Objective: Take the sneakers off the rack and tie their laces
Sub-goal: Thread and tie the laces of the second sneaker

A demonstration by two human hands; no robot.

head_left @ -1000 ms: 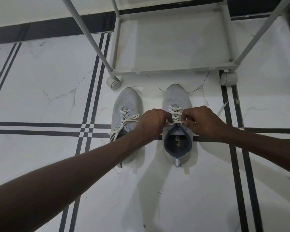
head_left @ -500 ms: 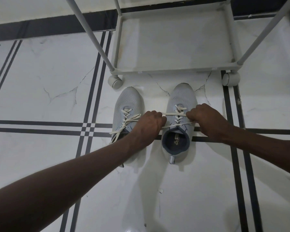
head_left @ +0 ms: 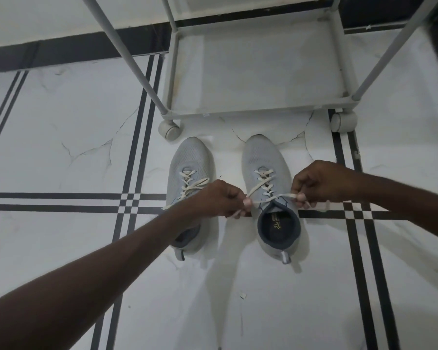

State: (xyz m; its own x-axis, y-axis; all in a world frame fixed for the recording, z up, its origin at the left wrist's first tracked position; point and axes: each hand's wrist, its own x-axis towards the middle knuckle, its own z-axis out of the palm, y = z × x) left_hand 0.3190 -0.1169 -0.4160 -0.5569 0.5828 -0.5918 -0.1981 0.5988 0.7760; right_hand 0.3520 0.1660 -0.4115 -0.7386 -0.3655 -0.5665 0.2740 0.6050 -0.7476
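Between fists, flat cream laces (head_left: 263,184)

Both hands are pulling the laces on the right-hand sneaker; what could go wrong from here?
1. The left hand and right hand pinch the lace ends near their tips, so one could slip before a knot forms.
2. The right sneaker stands free on the floor; uneven pulling may drag it.
3. The left sneaker has loose laces; it could be skipped.

Both arms reach toward 12 o'clock; left hand (head_left: 223,199) and right hand (head_left: 321,181) pinch closed, knuckles up.
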